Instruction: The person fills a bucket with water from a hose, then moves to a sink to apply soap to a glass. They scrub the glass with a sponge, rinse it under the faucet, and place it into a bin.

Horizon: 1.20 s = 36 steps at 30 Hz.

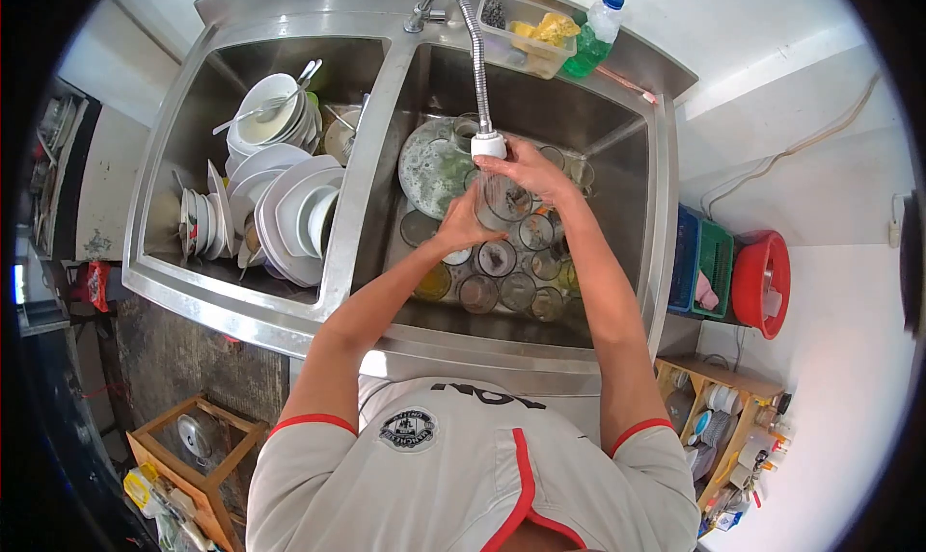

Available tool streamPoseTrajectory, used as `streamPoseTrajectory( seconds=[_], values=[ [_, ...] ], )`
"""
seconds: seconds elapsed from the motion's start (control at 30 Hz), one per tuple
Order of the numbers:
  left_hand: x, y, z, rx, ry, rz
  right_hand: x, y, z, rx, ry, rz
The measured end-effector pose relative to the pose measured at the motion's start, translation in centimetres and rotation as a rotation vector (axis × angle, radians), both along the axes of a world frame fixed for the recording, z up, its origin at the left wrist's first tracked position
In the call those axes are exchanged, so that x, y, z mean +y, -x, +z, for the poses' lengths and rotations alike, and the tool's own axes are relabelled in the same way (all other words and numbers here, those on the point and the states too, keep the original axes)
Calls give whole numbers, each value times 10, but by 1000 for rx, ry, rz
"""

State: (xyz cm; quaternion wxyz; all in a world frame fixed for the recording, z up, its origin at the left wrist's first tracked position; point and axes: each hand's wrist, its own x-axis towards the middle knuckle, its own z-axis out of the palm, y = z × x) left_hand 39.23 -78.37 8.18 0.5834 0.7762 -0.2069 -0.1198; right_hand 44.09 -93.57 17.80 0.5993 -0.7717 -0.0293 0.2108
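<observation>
Clear glass was what you held, caught between both hands just under the tap head and above the right basin of the double sink. Your left hand was wrapped around its near side from below, fingers closed on the wall. Your right hand lay over its top from the far side, fingers curled down onto the rim, so both grips were closed on the one glass. Directly beneath the grip, more empty glasses stood packed together on the basin floor, mouths up. Just to the left of your left hand, a round soapy plate leaned among them. Above the grip, the flexible hose rose from the tap head to the sink's back edge. Further left, beyond the divider, the other basin held stacked white plates on edge and, behind them, white bowls with spoons lying in them. Beyond the grip, on the back ledge, sat a clear plastic tub with a yellow sponge in it, and a green bottle just beside it. Well off to the right of your right arm stood a red bucket.
</observation>
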Motion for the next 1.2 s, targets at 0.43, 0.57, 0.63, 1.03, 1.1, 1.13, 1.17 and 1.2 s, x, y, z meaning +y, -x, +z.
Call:
streamPoseTrajectory(
  seconds=[0.43, 0.57, 0.63, 1.03, 1.1, 1.13, 1.17, 1.2],
  values=[
    [3, 5, -22, 576, 410, -26, -4, -2, -4, 74, 69, -3],
    [-2, 8, -18, 1009, 569, -87, 2, 0, -4, 56, 6, -30],
    [-5, 4, -13, 1148, 645, -132, 3, -1, -5, 91, -16, -30],
    [-17, -32, -26, 1142, 767, -107, 1, 6, 20, 212, 0, -4],
    [-16, -38, -27, 1066, 815, -83, 1, 5, 14, 163, -8, -21],
    [-14, -38, -23, 1029, 839, -68, 2, 6, 12, 141, -13, -28],
    [-14, -38, -18, 1008, 827, -18, 4, 6, 11, 135, -33, -19],
    [-14, -38, -14, 985, 816, 33, 7, 7, 10, 128, -52, -10]
  ],
)
